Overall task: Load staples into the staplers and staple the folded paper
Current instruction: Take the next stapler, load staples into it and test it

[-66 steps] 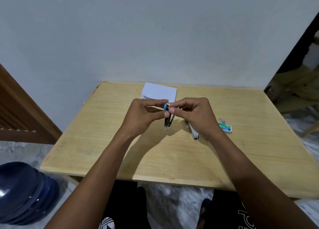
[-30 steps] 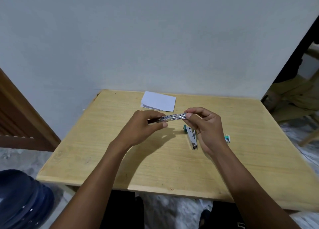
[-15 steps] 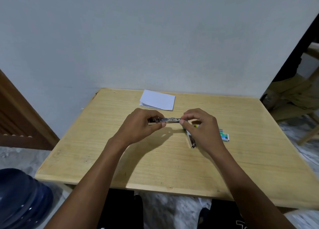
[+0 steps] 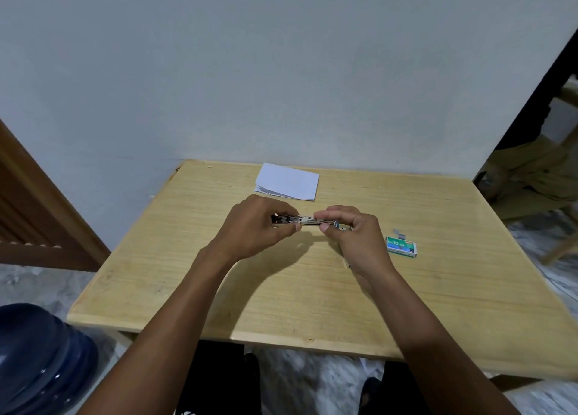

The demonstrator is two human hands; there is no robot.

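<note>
Setting: plain pale wall; light wooden surface point(image 4: 219, 289); a dark blue jug point(image 4: 40, 358) on the floor, near left.

Item 1, stapler point(image 4: 305, 220): held level above the mid surface. The left hand point(image 4: 253, 230) pinches its left end and the right hand point(image 4: 353, 236) its blue right end, each grip narrow and closed on the tool. Two seconds back it hung upright between the fingers; it has since been turned flat and brought lower. Judged: the magazine is being worked for loading, and no staples are visibly in it.

Item 2, second stapler point(image 4: 348, 265): on the surface, mostly hidden under the right hand.

Item 3, staple box point(image 4: 402, 246): right of the hands, with loose staples point(image 4: 400, 235) just beyond it.

Item 4, folded paper point(image 4: 287, 181): far centre, not yet stapled as far as can be seen.
</note>
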